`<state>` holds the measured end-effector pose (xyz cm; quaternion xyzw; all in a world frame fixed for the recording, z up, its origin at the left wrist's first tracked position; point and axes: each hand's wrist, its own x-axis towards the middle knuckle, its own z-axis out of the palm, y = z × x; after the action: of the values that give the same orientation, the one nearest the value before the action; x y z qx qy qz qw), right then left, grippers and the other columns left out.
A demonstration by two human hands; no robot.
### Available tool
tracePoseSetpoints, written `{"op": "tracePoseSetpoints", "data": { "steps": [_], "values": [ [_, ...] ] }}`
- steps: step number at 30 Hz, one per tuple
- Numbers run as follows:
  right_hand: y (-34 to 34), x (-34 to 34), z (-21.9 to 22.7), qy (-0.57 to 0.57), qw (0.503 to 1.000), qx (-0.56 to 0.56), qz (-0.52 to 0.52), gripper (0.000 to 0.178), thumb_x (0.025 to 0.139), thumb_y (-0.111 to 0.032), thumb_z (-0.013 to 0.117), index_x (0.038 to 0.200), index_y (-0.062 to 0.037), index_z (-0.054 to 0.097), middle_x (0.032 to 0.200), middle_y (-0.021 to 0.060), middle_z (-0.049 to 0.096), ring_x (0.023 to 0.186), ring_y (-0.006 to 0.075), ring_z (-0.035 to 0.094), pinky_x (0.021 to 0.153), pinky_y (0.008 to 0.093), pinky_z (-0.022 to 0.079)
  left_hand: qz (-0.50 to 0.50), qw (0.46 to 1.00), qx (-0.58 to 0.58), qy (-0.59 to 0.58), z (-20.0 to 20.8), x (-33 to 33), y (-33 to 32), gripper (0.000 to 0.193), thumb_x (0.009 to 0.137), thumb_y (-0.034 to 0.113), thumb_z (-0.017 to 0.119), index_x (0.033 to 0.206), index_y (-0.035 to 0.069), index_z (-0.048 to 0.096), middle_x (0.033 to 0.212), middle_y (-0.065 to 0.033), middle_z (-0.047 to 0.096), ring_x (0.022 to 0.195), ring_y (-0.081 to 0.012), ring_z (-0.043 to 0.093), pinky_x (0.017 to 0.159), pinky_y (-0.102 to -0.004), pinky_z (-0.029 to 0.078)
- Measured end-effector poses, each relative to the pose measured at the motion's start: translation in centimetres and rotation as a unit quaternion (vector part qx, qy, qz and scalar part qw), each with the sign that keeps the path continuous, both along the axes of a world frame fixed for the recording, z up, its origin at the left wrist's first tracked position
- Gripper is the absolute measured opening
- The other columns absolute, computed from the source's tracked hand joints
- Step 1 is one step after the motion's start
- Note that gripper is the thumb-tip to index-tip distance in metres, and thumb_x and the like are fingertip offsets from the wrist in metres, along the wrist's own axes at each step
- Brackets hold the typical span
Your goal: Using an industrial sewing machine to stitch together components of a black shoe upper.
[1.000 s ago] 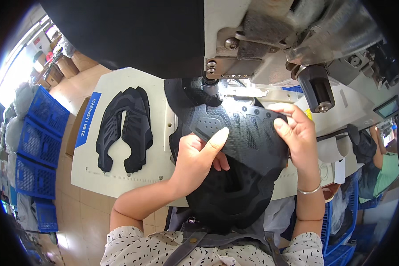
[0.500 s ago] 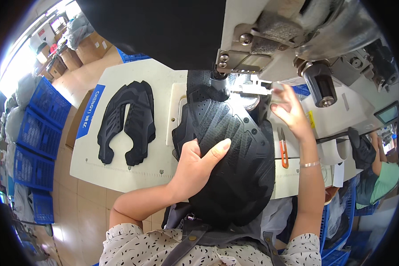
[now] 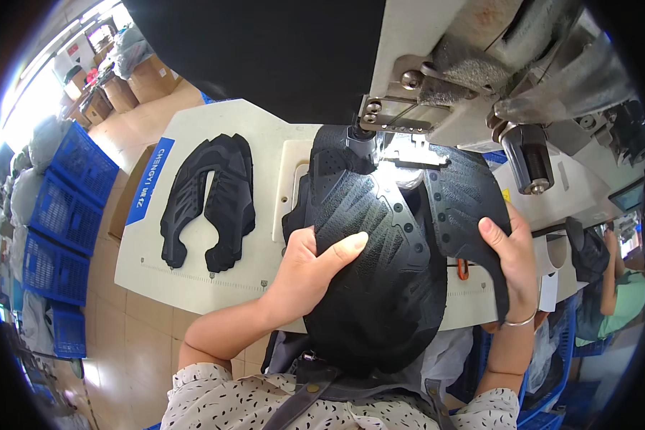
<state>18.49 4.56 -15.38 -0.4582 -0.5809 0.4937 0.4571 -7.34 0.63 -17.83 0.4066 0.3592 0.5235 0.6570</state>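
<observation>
A black textured shoe upper (image 3: pixel 351 215) lies under the head of a sewing machine (image 3: pixel 412 111). My left hand (image 3: pixel 308 272) is closed on its left part, thumb on top and fingers hidden below. With my right hand (image 3: pixel 514 261) I grip the right flap (image 3: pixel 466 197), which has a row of eyelet holes; the thumb presses on its face. Between the two eyelet rows runs a gap that leads up to the brightly lit presser foot (image 3: pixel 412 154). More rounded black material (image 3: pixel 373 330) hangs over the table's near edge. How many layers are there, I cannot tell.
Several matching uppers (image 3: pixel 240 179) lie stacked at the left of the pale worktable (image 3: pixel 143 247). Orange-handled snips (image 3: pixel 463 269) show partly beside the flap. Blue crates (image 3: pixel 61 211) stand on the far left. Another person's arm (image 3: pixel 609 287) is at the right edge.
My right hand, formerly apart beside the presser foot, has come down and now grips the right flap. That flap has spread out to the right, covering most of the snips. The left hand keeps its hold.
</observation>
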Motion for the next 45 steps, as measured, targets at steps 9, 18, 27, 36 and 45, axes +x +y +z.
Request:
{"op": "tracePoseSetpoints", "data": {
  "steps": [9, 18, 27, 36, 45],
  "values": [
    [-4.1, -2.7, -2.3, 0.033, 0.996, 0.067, -0.055, 0.030, 0.085, -0.016, 0.059, 0.107, 0.0033, 0.055, 0.097, 0.0057, 0.060, 0.086, 0.0111, 0.052, 0.080, 0.0245, 0.042, 0.054, 0.993, -0.101, -0.027, 0.5, -1.6, -1.7, 0.023, 0.085, 0.017, 0.060, 0.097, -0.004, 0.059, 0.093, -0.0092, 0.063, 0.077, -0.0121, 0.061, 0.069, -0.0252, 0.051],
    [-4.8, -4.2, -3.6, 0.042, 0.986, 0.117, -0.109, 0.034, 0.087, -0.017, 0.056, 0.114, 0.0038, 0.051, 0.107, 0.0080, 0.056, 0.096, 0.0141, 0.050, 0.088, 0.0255, 0.037, 0.111, 0.989, 0.027, 0.096, 0.2, -2.4, -1.3, 0.019, 0.083, 0.013, 0.062, 0.088, -0.006, 0.061, 0.080, -0.0033, 0.062, 0.067, -0.0054, 0.054, 0.062, -0.0195, 0.047],
    [-1.5, -4.6, -3.0, 0.060, 0.984, 0.126, -0.111, 0.028, 0.087, -0.017, 0.055, 0.108, 0.0022, 0.055, 0.097, 0.0039, 0.058, 0.086, 0.0094, 0.050, 0.080, 0.0222, 0.039, 0.103, 0.988, 0.037, 0.104, 1.2, -3.3, 2.0, 0.021, 0.080, 0.007, 0.061, 0.096, -0.006, 0.059, 0.087, -0.0090, 0.063, 0.071, -0.0129, 0.061, 0.065, -0.0238, 0.051],
    [1.7, -5.3, -3.2, 0.094, 0.975, 0.142, -0.142, 0.020, 0.087, -0.015, 0.055, 0.099, 0.0012, 0.058, 0.086, 0.0008, 0.060, 0.076, 0.0068, 0.051, 0.069, 0.0214, 0.042, 0.117, 0.985, 0.074, 0.102, 1.9, -3.8, 5.1, 0.026, 0.079, 0.015, 0.067, 0.089, -0.008, 0.060, 0.079, -0.0086, 0.063, 0.066, -0.0104, 0.061, 0.061, -0.0213, 0.051],
    [3.0, -5.2, -3.0, 0.093, 0.976, 0.145, -0.132, 0.018, 0.086, -0.012, 0.056, 0.097, 0.0013, 0.058, 0.084, 0.0016, 0.060, 0.074, 0.0070, 0.052, 0.066, 0.0210, 0.043, 0.106, 0.986, 0.046, 0.121, 3.0, -5.2, 7.5, 0.032, 0.077, 0.022, 0.069, 0.089, -0.007, 0.060, 0.078, -0.0071, 0.063, 0.065, -0.0103, 0.060, 0.059, -0.0194, 0.048]
  ]
}}
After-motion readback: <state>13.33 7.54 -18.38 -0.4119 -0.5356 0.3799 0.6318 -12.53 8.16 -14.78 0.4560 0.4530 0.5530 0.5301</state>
